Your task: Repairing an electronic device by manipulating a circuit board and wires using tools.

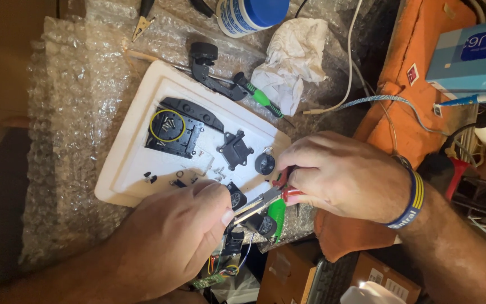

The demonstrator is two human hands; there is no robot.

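Pliers [265,197] with red handles, held in the right hand [341,177], jaws pointing left toward the left hand [178,231] just below the lower edge of the white foam tray [136,163]. Right grip closed around the red handles, fingers curled over them; a blue and yellow wristband [414,200] on that wrist. Left grip pinched shut, thumb against fingertips, right at the pliers' tips; whatever sits between the fingers too small and hidden to make out. Just under both hands, a small black part with coloured wires [237,247] and a green piece [277,213] beside it. On the tray, well apart from the hands: a black plastic shell [184,132] with a yellow rubber band [167,125] lying on it, a small square black bracket [235,150], a round black piece [264,164], and a few tiny loose bits near the lower left. Beyond the tray's far edge, a black arm with a wheel [206,65], a green-handled screwdriver [260,97], a crumpled white cloth [291,59]. Bubble wrap [68,112] spread under it all, an orange cloth [423,73] at right.
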